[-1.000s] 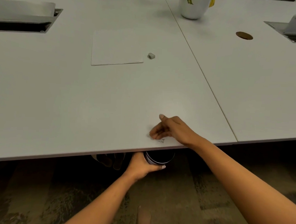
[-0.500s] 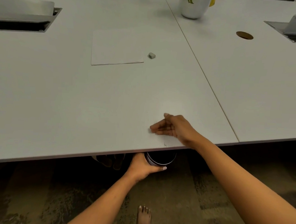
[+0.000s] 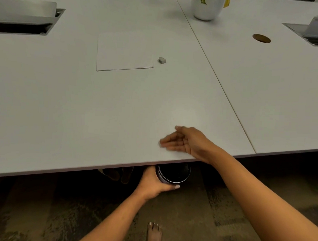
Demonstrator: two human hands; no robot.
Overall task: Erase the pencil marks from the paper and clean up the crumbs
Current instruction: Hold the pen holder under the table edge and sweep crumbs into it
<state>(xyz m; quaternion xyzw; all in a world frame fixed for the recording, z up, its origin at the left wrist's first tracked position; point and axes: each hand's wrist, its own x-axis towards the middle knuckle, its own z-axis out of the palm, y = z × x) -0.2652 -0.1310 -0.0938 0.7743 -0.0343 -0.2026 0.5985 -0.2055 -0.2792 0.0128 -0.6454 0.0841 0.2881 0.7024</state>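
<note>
A white sheet of paper (image 3: 123, 52) lies on the white table (image 3: 64, 117), with a small grey eraser (image 3: 162, 60) just to its right. My right hand (image 3: 184, 142) rests edge-on on the table near the front edge, fingers straight and pointing left. Under the edge, my left hand (image 3: 153, 185) grips a dark round cup (image 3: 173, 173), its mouth just below my right hand. No crumbs show on the table now.
A white vase (image 3: 206, 7) stands at the back. A round cable hole (image 3: 261, 38) and an open cable hatch (image 3: 309, 31) lie at the right, another hatch (image 3: 26, 19) at the back left. A bare foot (image 3: 154, 234) stands on the carpet.
My right hand turned on its edge with fingers straightened near the table's front edge. The small dark specks by the edge are gone from view. The cup stayed in place.
</note>
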